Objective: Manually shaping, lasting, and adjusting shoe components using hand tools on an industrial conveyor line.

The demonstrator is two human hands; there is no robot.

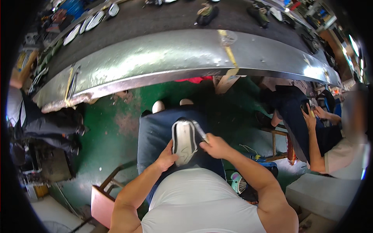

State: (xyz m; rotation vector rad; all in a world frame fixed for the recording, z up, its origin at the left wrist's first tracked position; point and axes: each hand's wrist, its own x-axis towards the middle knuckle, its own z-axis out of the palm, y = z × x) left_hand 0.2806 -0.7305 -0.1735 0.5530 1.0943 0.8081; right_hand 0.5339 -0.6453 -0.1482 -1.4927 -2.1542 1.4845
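Head view, shoe: one shoe point(184, 140) sits over your lap, between your two hands; its pale, sole-shaped face is turned up toward you, with a dark band along its rim.
Left hand: your left hand point(167, 157) grasps the shoe by its left side, near the end closest to your body.
Right hand: your right hand point(215, 146) is closed round a slim tool point(200, 132), which reaches up along the shoe's right rim; its kind is too blurred to tell.
Rim work: judged to be the step in hand. Follow the curve with light, even strokes; turn the shoe with your left hand rather than bending your right wrist.
Bracing: rest the shoe against the dark blue cloth point(149, 134) over your thighs, so that pressure from the tool does not rock it.
Left fingers: hold them below the rim, out of the tool's path.
Risk: a slip at the rounded far end could mark the pale face; slow down there.
Bench: more shoes point(95, 20) lie on the dark bench top point(155, 21), well apart from your hands.
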